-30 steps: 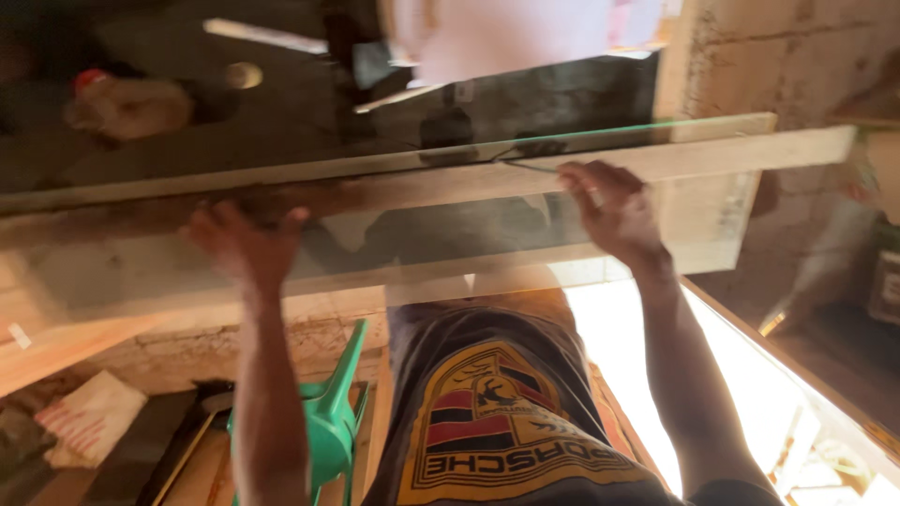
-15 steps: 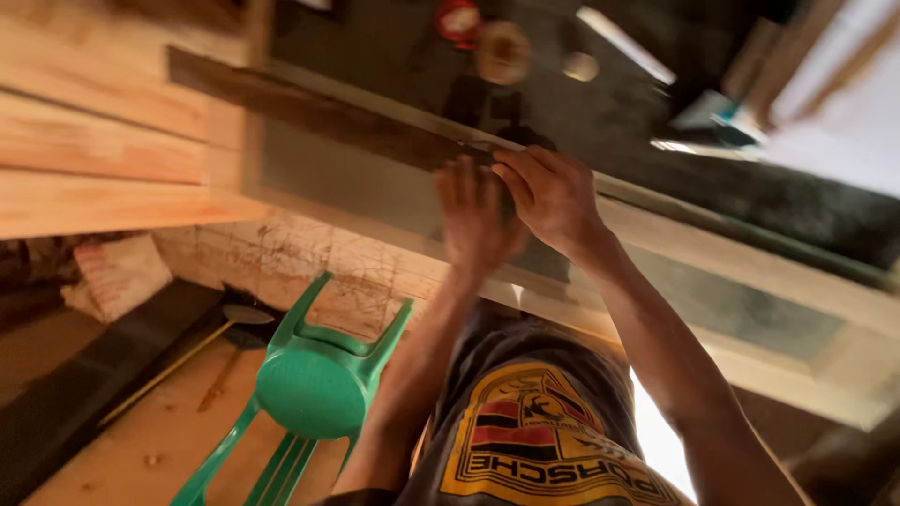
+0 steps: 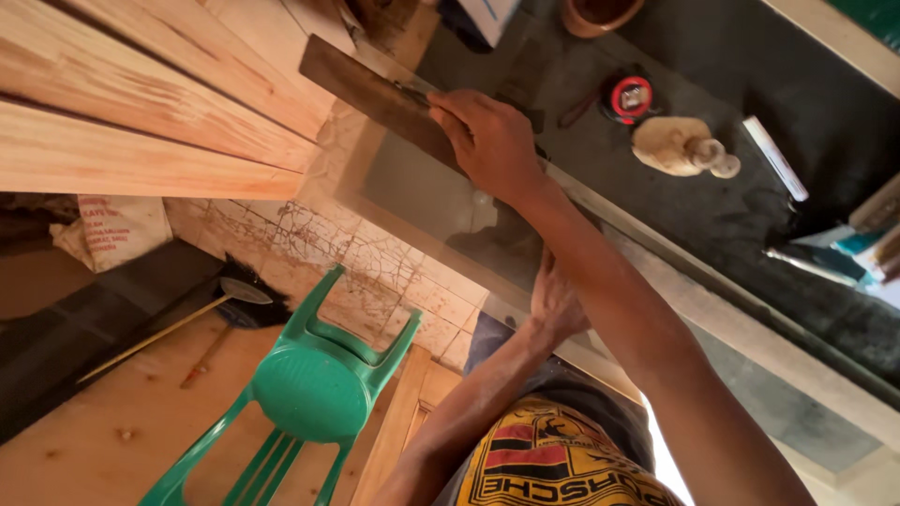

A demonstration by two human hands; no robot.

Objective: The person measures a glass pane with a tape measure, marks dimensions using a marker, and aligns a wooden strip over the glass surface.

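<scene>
A large glass sheet (image 3: 422,201) lies on a dark table (image 3: 750,215), its near edge sticking out over the floor. A dark flat straightedge (image 3: 361,84) runs slantwise across its far end. My right hand (image 3: 487,141) is curled down on this straightedge, and a thin metal tool (image 3: 412,92) pokes out from under its fingers. My left hand (image 3: 555,300) is lower down, fingers up against the near edge of the glass, partly hidden behind my right forearm.
Pale wooden planks (image 3: 141,112) are stacked at the upper left. A green plastic chair (image 3: 314,389) stands below the glass, with a broom (image 3: 234,298) and a sack (image 3: 117,230) nearby. On the table lie a red tape measure (image 3: 628,98) and a wooden knobbed object (image 3: 677,145).
The view has swung left along the glass. My right hand has moved up onto the straightedge, and my left hand has dropped away from it to the near edge of the glass.
</scene>
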